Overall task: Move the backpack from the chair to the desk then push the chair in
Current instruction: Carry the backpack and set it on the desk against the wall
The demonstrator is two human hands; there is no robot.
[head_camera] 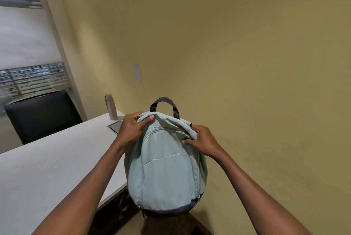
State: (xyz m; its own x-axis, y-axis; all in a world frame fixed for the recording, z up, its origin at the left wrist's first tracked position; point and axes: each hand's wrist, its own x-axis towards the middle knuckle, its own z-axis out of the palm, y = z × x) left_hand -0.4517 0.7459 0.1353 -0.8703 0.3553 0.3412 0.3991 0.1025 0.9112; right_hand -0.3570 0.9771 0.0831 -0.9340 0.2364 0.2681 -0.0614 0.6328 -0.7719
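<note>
A pale blue-green backpack (pixel 165 168) with a dark base and a dark top handle hangs upright in the air, just off the right edge of the white desk (pixel 47 170). My left hand (pixel 133 130) grips its top left corner. My right hand (pixel 201 141) pinches the fabric at its top right. The bag's bottom sits below the level of the desk top. The chair it came from is not visible; only dark shapes show under the bag.
A steel water bottle (pixel 111 107) stands at the desk's far corner beside a grey cable hatch (pixel 115 126). A black chair back (pixel 41 117) rises behind the desk at left. A yellow wall fills the right side, close by.
</note>
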